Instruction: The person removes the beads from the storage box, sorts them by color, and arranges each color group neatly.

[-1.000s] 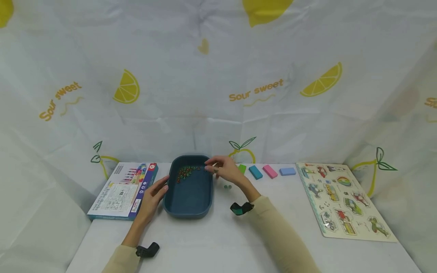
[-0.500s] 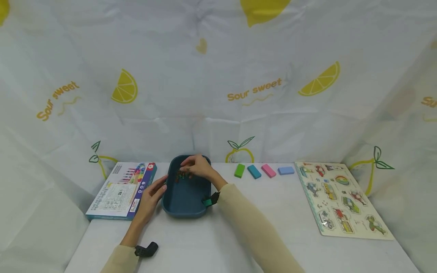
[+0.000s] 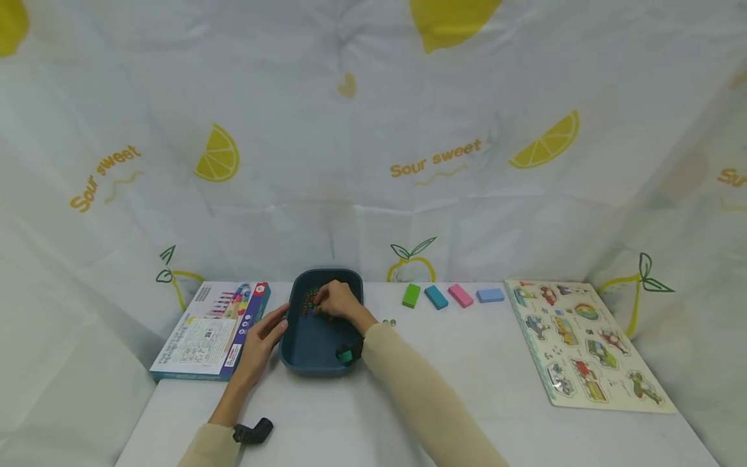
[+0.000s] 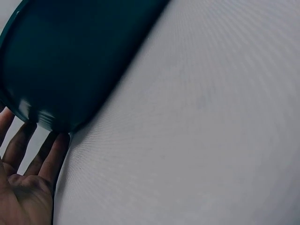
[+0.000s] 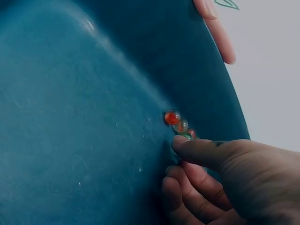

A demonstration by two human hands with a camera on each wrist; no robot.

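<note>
My left hand (image 3: 259,347) steadies the dark blue tray (image 3: 315,371) from its left side, its extended fingers (image 4: 55,154) against the outer wall. Inside the tray, my right hand (image 3: 340,302) reaches down with bent fingers among small glass marbles (image 3: 307,301) gathered toward the far left. In the right wrist view, a red-orange marble (image 5: 172,117) and a few others line the tray's edge just beyond the thumb tip. Whether a marble sits between the thumb and fingers I cannot tell. Small green marbles (image 3: 392,322) lie on the table right of the tray.
A boxed set (image 3: 210,331) lies left of the tray. Along the back are green (image 3: 411,296), teal (image 3: 436,297), pink (image 3: 461,295) and light blue (image 3: 490,295) blocks. A picture puzzle board (image 3: 589,347) covers the right side; a lemon-print curtain (image 3: 327,162) hangs behind.
My right hand has gone from the tray's right rim leftward into the tray, then slightly lower among the marbles. My left hand has stayed on the tray's side.
</note>
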